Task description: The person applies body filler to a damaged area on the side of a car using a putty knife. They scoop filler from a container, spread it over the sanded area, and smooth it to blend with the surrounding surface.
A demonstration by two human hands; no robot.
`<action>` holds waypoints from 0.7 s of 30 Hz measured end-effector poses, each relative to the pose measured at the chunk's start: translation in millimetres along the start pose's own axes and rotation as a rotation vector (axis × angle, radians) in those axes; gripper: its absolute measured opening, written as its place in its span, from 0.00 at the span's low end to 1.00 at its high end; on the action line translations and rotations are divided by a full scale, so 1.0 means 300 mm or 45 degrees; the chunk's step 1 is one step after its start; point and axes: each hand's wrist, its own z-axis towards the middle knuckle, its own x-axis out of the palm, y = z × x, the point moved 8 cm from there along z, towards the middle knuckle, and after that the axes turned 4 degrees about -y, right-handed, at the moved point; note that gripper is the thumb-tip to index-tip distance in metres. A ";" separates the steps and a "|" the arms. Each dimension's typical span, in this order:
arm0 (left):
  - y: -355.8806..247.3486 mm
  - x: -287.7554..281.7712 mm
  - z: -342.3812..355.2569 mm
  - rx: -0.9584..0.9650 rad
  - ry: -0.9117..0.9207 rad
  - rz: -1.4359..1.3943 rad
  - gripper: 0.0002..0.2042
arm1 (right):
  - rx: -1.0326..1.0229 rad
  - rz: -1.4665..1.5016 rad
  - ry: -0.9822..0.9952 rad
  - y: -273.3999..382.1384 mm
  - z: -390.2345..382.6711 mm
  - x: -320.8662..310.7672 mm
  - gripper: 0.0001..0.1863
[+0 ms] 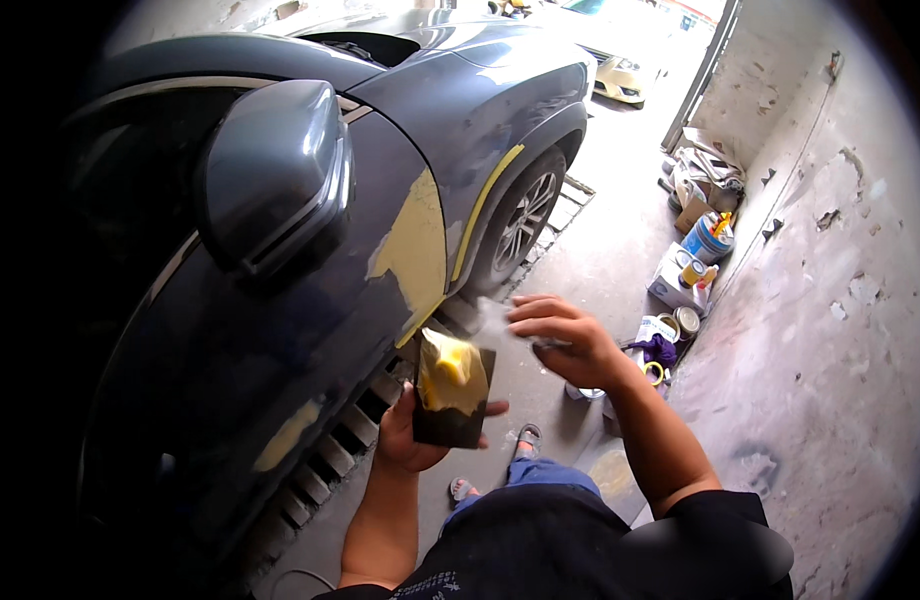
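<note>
My left hand (405, 432) grips a dark rectangular mixing board (448, 428) from below. A mound of yellow body filler (452, 368) lies across the board's upper part. Just right of it, my right hand (565, 335) is raised, with fingers bent around a pale, flat scraper (493, 318) smeared by motion; its exact shape is unclear. Both hands are beside a dark grey car (310, 360). Dried yellow filler (415, 245) covers a patch at the door's front edge, and another yellow strip (485, 205) follows the wheel arch. A smaller filler patch (287, 436) is lower on the door.
The wing mirror (275, 175) juts out at left. Along the worn wall (820, 290) at right stand a blue bucket (707, 238), several cans, boxes and a purple cloth (660, 350). A floor grate (330, 462) runs beneath the car. A pale car (620, 75) is outside.
</note>
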 end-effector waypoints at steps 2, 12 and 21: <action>-0.050 -0.003 0.010 0.175 -0.208 0.208 0.35 | 0.695 0.819 -0.349 -0.132 -0.159 -0.011 0.23; -0.018 0.002 0.028 0.793 -0.415 1.496 0.22 | 1.133 1.370 -0.314 -0.137 -0.176 0.241 0.21; 0.040 -0.033 -0.002 -0.069 -0.068 0.117 0.30 | 0.214 0.902 -0.008 0.116 -0.018 -0.018 0.22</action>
